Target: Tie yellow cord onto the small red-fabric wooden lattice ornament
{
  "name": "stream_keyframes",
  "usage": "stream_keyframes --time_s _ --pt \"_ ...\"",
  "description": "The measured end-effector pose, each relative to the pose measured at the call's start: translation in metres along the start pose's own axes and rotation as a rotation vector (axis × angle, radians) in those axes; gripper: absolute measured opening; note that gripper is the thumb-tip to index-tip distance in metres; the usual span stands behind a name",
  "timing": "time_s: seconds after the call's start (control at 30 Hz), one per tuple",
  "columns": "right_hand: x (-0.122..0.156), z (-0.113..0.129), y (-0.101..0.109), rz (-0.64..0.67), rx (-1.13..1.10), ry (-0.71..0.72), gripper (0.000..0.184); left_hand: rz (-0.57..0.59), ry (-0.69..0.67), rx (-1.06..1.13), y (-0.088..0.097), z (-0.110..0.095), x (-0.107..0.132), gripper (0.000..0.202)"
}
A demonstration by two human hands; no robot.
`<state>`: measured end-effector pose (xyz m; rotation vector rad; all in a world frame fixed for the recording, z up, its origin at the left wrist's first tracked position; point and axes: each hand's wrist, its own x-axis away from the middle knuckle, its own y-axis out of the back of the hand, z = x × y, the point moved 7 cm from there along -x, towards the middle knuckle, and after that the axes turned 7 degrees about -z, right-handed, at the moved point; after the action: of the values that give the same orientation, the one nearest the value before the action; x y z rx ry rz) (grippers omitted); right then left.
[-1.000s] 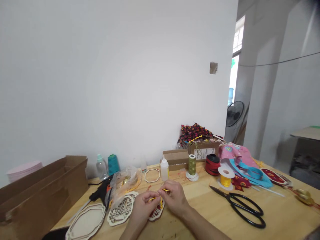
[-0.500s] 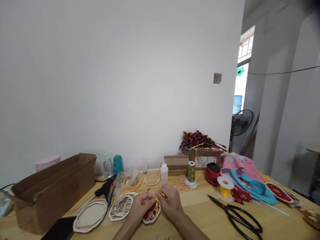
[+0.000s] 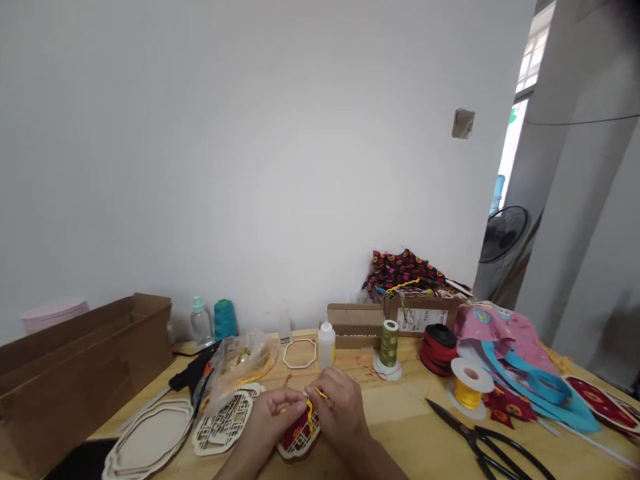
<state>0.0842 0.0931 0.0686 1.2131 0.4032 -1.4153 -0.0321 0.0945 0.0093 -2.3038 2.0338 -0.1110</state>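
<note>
A small wooden lattice ornament [image 3: 296,440] with red fabric in it lies at the front middle of the table. Yellow cord [image 3: 311,420] hangs across its upper right side. My left hand [image 3: 273,417] is closed at the ornament's upper left, thumb and forefinger pinched on the cord. From the other side my right hand [image 3: 343,403] pinches the same cord, and a short length sticks out above its fingers. The fingertips nearly meet and hide the ornament's top edge. A bit of red cord [image 3: 287,381] shows just behind my left hand.
Large black scissors [image 3: 475,437] lie to the right, near a yellow cord spool [image 3: 470,385]. Lattice pieces [image 3: 227,423] and wooden plaques [image 3: 150,437] lie left. Behind stand a glue bottle [image 3: 327,345], a green thread spool [image 3: 389,344] and a long cardboard box [image 3: 85,360].
The camera view has tilted and come a little closer, so the table things sit wider apart. Both hands stay pinched on the yellow cord, with only slight finger movement.
</note>
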Motion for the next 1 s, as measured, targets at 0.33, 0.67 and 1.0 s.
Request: stream_keyframes --time_s 0.33,0.67,1.0 --pt "0.003 -0.008 -0.002 -0.059 -0.143 -0.104 0.02 -0.024 -0.004 -0.007 0.0 -0.001 0.002 0.018" --pt "0.006 -0.013 -0.008 0.031 -0.2 -0.198 0.021 -0.042 0.036 -0.082 -0.007 -0.002 0.006 0.02" --pt "0.008 -0.031 -0.007 -0.017 -0.158 -0.317 0.021 -0.037 0.017 -0.068 -0.005 -0.001 0.005 0.018"
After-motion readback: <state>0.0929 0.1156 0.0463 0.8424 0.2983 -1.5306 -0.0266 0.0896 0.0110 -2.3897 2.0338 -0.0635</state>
